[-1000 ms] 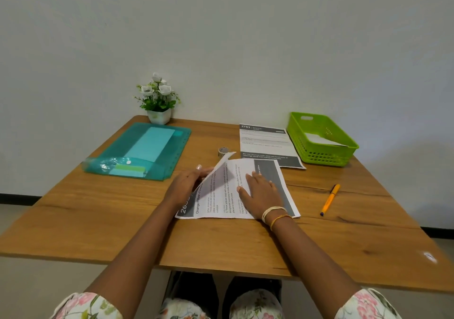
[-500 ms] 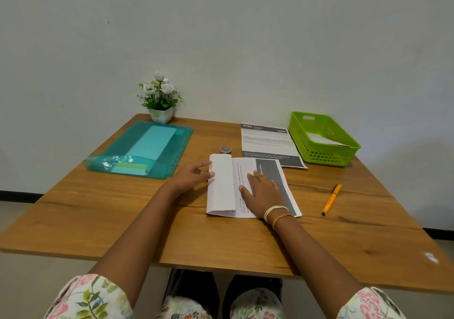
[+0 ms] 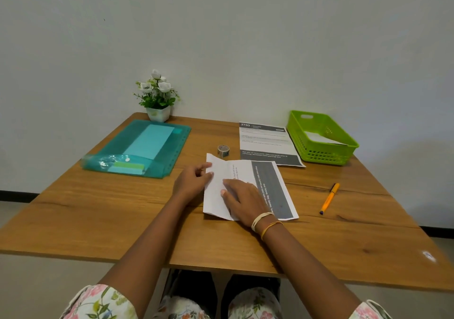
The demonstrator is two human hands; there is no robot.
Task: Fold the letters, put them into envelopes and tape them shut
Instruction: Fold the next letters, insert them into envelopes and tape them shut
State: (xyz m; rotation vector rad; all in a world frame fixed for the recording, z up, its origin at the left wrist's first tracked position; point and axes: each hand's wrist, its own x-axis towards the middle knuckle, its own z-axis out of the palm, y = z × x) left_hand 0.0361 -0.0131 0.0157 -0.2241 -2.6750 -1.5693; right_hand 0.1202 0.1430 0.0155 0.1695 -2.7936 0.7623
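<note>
A printed letter [image 3: 267, 183] lies in the middle of the wooden table [image 3: 98, 210], its left third folded over to the right. My left hand [image 3: 190, 182] pinches the folded flap's left edge. My right hand [image 3: 243, 198] rests flat on the flap and presses it down. A second letter [image 3: 266, 144] lies flat behind it. A small roll of tape [image 3: 223, 150] stands just behind the folded letter. A teal plastic folder [image 3: 140, 149] at the left holds pale envelopes.
A green plastic basket [image 3: 321, 144] with white paper inside sits at the back right. An orange pen [image 3: 329, 198] lies to the right of the letter. A potted white flower [image 3: 157, 97] stands at the back by the wall.
The letter's left third went from lifted to folded flat over the middle. My right hand slid left onto the flap. My left hand moved to the fold's edge.
</note>
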